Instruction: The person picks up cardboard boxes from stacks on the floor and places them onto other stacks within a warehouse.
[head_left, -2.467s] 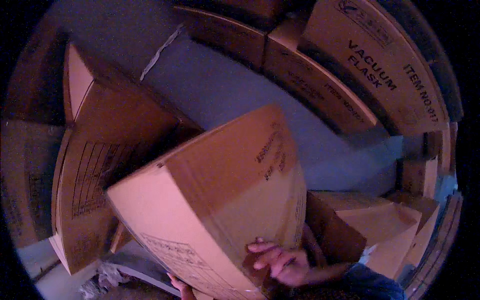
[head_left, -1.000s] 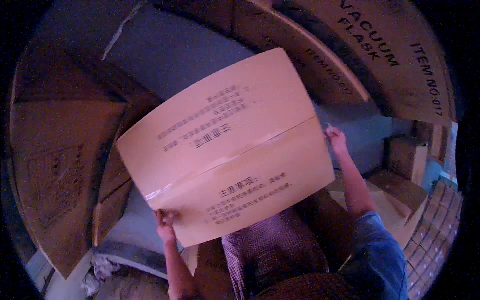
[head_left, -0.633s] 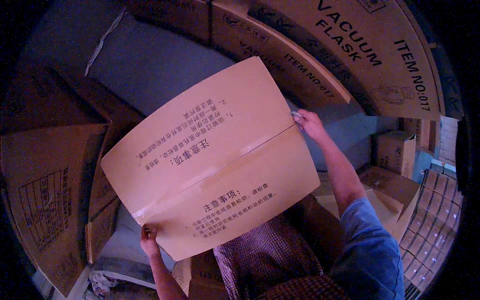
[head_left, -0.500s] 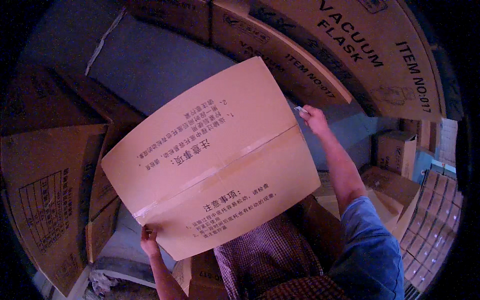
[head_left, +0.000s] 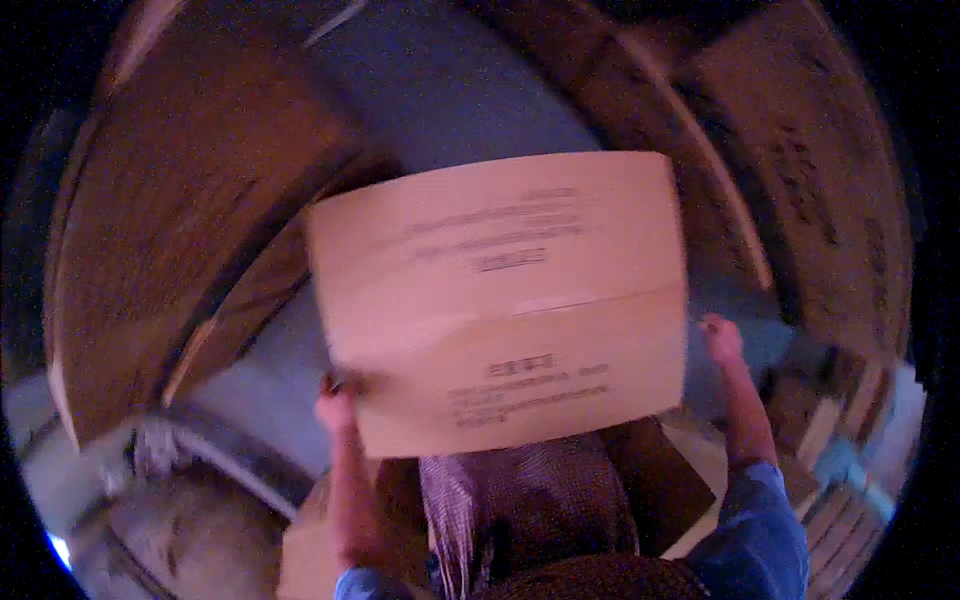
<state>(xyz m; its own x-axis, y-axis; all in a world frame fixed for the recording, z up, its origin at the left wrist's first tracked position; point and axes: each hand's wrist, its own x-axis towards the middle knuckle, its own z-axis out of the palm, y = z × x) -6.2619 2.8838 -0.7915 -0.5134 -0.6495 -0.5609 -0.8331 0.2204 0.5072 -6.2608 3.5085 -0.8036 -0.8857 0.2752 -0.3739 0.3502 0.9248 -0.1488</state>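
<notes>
Head view: a large cardboard box (head_left: 500,300) is held up in front of the person, its taped seam running across the broad printed face. The left hand (head_left: 338,400) clamps the lower left corner; the right hand (head_left: 722,338) presses the right edge. Both hands are well apart. Stacked cartons (head_left: 800,180), blurred, surround the box. A checked cloth (head_left: 520,510) lies below it.

You are looking down and forward from a single head-worn fisheye camera, close over your raised forearms. The cardboard box (head_left: 500,300) is filling the centre at near range, stacked cartons (head_left: 180,230) are curving around the blurred rim.
</notes>
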